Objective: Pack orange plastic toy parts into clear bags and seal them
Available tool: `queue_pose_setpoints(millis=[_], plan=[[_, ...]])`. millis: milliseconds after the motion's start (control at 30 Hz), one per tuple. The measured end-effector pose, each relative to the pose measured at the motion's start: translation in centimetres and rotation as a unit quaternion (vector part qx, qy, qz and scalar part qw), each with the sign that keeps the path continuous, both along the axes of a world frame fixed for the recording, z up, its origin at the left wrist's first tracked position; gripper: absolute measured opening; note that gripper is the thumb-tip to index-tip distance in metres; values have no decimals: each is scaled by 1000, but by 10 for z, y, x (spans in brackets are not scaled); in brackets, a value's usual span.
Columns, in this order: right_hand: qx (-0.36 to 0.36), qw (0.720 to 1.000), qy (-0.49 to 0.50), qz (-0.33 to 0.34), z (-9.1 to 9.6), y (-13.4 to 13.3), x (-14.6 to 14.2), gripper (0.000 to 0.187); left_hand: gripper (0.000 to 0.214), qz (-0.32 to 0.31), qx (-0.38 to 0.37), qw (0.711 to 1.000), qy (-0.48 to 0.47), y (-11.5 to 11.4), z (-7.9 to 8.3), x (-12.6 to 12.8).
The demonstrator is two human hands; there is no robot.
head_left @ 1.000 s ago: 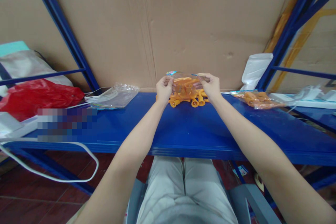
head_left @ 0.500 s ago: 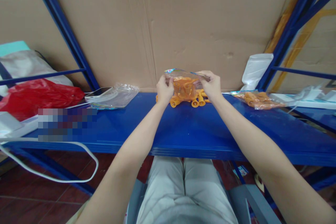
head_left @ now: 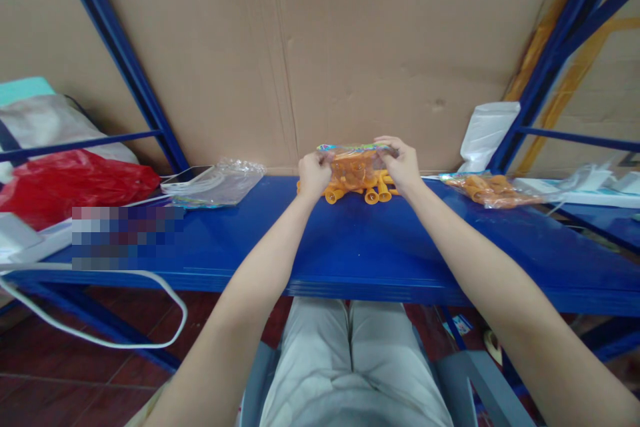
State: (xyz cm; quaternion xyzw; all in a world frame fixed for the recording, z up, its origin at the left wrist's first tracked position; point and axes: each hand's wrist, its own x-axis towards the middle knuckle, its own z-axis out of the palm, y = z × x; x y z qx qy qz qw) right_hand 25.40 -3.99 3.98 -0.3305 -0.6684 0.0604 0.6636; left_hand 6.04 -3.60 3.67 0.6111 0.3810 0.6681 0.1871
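Observation:
Between my hands is a clear plastic bag [head_left: 354,164] with a colourful printed strip along its top. My left hand [head_left: 315,173] is closed on the bag's left side. On the opposite side, my right hand [head_left: 401,161] pinches the bag near its upper corner. Behind and below the film lie several orange-yellow plastic pieces [head_left: 371,196] with hollow, cup-like ends, resting on the blue table. Orange shows through the film, but I cannot tell whether any piece is inside the bag.
A filled clear bag of orange pieces [head_left: 483,188] lies to the right. Flat clear bags [head_left: 225,185] sit on the left, near a red plastic bag [head_left: 80,180]. Cardboard [head_left: 350,53] stands behind the blue table [head_left: 360,247]; a white cable [head_left: 185,320] hangs over its front-left edge.
The bag's top edge has come down and straightened, so its printed strip now runs level between my hands. Both hands keep their hold and have barely moved.

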Motion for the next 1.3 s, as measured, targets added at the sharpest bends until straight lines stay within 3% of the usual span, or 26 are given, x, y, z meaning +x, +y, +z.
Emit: queue_pose_setpoints(millis=[133, 233, 500, 633, 800, 933, 1167, 1300], plan=[[-55, 997, 42, 18, -2, 0, -7, 27, 16, 51, 16, 998, 44, -9, 3, 3], [-39, 999, 30, 15, -3, -1, -10, 26, 15, 58, 16, 997, 51, -13, 4, 5], [54, 994, -72, -67, 1, -5, -6, 25, 17, 33, 9, 999, 11, -8, 4, 4], [50, 995, -67, -59, 1, -4, -4, 24, 17, 38, -6, 999, -13, -1, 1, 5], [46, 996, -64, -31, 1, 0, -2, 21, 7, -5, -1, 1000, -27, 8, -5, 5], [50, 997, -51, -6, 2, 5, 2, 19, 12, -11, -2, 1000, -22, 13, -5, 6], [21, 999, -18, 20, 2, 4, 1, 25, 23, -88, -87, 992, -29, -4, 2, 10], [-13, 999, -1, 46, 4, -4, -5, 31, 13, -97, -155, 983, -12, -15, 7, 11]])
